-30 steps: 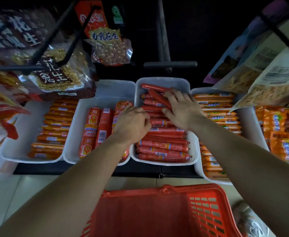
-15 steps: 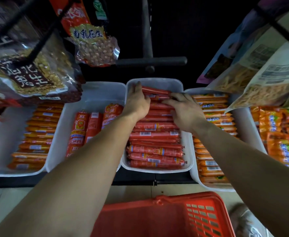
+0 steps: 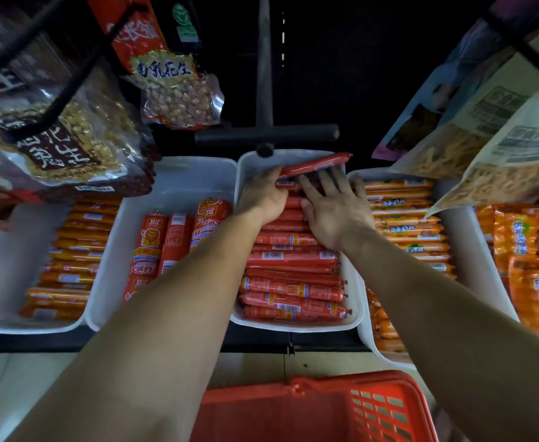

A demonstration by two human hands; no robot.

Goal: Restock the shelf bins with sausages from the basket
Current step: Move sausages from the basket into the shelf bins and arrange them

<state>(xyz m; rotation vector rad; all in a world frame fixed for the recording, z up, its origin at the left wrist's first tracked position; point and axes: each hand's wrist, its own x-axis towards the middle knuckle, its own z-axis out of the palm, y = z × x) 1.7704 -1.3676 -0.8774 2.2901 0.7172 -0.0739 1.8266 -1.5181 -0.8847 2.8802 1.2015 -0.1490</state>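
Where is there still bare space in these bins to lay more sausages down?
The second bin has bare floor behind and left of its three fat sausages. The far-left bin is bare along its left side. The middle bin, where the left hand and right hand work, is packed except its back edge.

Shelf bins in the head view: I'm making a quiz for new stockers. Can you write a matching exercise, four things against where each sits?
Things:
1. red sausages
2. thick lion-print sausages
3. red basket
4. peanut bag

Places:
A. hanging above the bins, on the left
B. on the floor, nearest the camera
C. in the white bin under both hands
D. in the bin left of that one

Pairs: 1-C, 2-D, 3-B, 4-A
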